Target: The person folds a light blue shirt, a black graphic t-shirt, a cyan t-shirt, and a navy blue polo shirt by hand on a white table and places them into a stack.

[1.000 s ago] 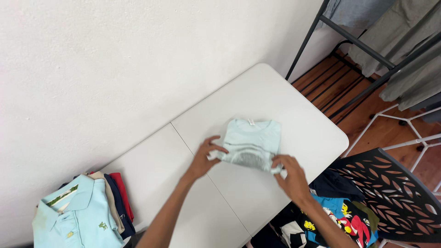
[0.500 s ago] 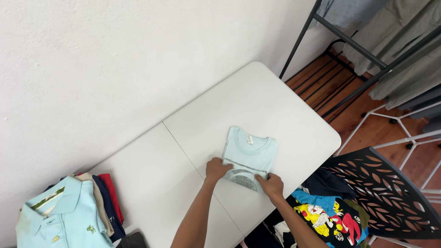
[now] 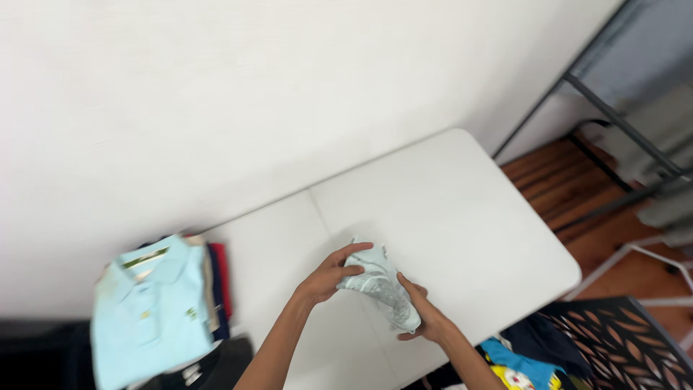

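Note:
A folded pale blue T-shirt (image 3: 379,285) with a grey print is lifted off the white folding table (image 3: 447,209), tilted between both hands. My left hand (image 3: 330,276) grips its upper left end, fingers curled over the top. My right hand (image 3: 422,318) supports it from below at the lower right end. The frame is blurred by head motion.
A stack of folded shirts (image 3: 155,303), topped by a light blue polo, lies at the table's left end. A black perforated chair (image 3: 613,347) with colourful clothes (image 3: 520,365) stands at the lower right. A dark metal clothes rack (image 3: 621,108) stands at the right by the wall.
The folded T-shirt lay flat on the table under both hands; now both hands have picked it up and moved it leftward. The view has swung to the left.

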